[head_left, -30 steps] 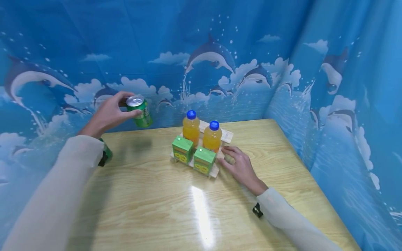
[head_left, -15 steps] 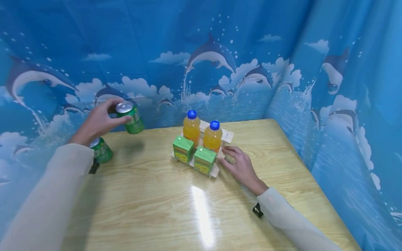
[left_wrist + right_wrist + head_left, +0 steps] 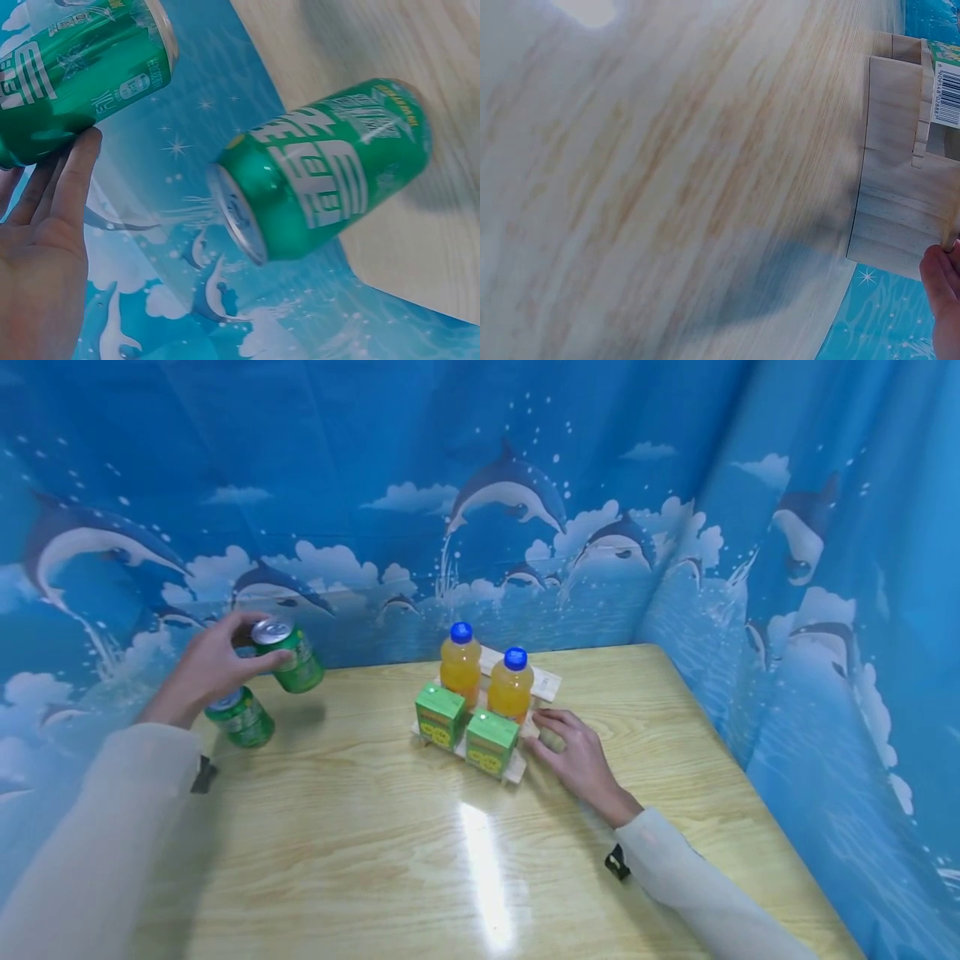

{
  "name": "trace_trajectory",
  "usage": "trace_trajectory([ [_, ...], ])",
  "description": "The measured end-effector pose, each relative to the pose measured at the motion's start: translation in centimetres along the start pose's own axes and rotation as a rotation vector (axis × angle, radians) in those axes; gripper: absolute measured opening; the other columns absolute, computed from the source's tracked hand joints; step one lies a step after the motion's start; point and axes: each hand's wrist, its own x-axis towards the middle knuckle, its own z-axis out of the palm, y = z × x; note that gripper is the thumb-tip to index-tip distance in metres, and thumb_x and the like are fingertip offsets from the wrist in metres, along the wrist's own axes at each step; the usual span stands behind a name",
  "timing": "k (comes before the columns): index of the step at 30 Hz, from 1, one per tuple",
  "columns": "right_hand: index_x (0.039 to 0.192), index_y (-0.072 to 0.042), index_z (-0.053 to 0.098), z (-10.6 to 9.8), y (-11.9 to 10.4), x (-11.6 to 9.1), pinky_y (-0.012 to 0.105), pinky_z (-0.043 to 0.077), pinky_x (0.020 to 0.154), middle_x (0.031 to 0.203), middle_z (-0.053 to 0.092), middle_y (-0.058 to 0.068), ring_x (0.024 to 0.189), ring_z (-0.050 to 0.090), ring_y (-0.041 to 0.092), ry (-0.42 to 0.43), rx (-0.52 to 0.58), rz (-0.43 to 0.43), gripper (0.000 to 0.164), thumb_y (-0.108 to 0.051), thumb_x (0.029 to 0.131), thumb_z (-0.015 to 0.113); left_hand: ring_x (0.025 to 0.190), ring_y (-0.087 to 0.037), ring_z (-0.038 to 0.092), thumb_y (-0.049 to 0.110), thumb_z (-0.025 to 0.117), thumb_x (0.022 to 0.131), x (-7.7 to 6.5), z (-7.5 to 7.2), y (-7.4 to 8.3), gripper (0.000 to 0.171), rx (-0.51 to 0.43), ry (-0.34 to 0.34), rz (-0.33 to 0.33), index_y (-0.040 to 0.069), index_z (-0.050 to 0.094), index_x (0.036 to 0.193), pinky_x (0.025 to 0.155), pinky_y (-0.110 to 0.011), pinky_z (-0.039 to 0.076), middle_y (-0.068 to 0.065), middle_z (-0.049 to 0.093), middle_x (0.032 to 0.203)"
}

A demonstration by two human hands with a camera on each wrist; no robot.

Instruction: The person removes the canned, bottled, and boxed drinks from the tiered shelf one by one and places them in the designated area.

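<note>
My left hand (image 3: 206, 670) grips a green drink can (image 3: 302, 665) by its upper part, its silver lid facing up and slightly tilted. A shadow lies on the table below that can. Close beside it, a second green can (image 3: 243, 720) stands on the table, partly behind the hand. In the left wrist view, the held can (image 3: 67, 82) is at upper left and the standing can (image 3: 322, 176) at middle right. My right hand (image 3: 579, 758) holds the right side of a small wooden rack (image 3: 516, 768); the right wrist view shows fingertips at its side panel (image 3: 896, 172).
Two orange-juice bottles (image 3: 460, 670) with blue caps stand on the rack's back tier. Two green drink cartons (image 3: 491, 745) sit in front of them. The wood-grain table (image 3: 360, 843) ends at a blue dolphin-print curtain (image 3: 337, 460) behind and to the right.
My left hand has moved the held can left and down, towards the standing can, which has come into fuller view. My right hand and the rack have stayed in place.
</note>
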Motion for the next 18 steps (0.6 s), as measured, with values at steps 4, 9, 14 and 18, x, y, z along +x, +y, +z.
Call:
trace_trajectory([
  [4,0.134,0.000,0.074,-0.1,0.0,0.0,0.055,0.055,0.115,0.142,0.071,0.016,0.134,0.067,0.037,-0.005,0.000,0.009,0.047,-0.025,0.097,0.085,0.146,-0.052,0.045,0.073,0.070,0.095,-0.2,0.2,-0.7,0.111,-0.001,0.000,-0.026,0.008,0.025,0.172,0.113,-0.081,0.037,-0.032,0.046,0.160],
  [9,0.134,0.000,0.074,-0.1,0.0,-0.1,0.055,0.054,0.116,0.142,0.071,0.016,0.134,0.067,0.037,-0.005,0.003,0.015,0.047,-0.026,0.097,0.085,0.144,-0.052,0.047,0.076,0.069,0.094,-0.3,0.7,-1.4,0.111,-0.003,0.002,-0.030,0.007,0.028,0.171,0.110,-0.078,0.041,-0.032,0.046,0.158],
  [14,0.133,0.000,0.074,-0.1,0.0,0.0,0.055,0.055,0.116,0.141,0.072,0.016,0.133,0.068,0.037,0.001,0.010,0.003,0.046,-0.025,0.096,0.086,0.143,-0.052,0.047,0.077,0.069,0.093,-0.4,1.1,-2.0,0.113,0.010,-0.005,-0.041,0.005,0.027,0.170,0.109,-0.078,0.042,-0.033,0.046,0.157],
  [18,0.133,0.000,0.074,0.0,0.0,0.0,0.054,0.055,0.116,0.140,0.072,0.016,0.133,0.068,0.037,0.005,0.014,-0.004,0.046,-0.024,0.096,0.086,0.143,-0.053,0.047,0.076,0.070,0.093,-0.3,1.4,-2.4,0.114,0.016,-0.015,-0.054,0.004,0.027,0.170,0.111,-0.078,0.042,-0.034,0.046,0.157],
])
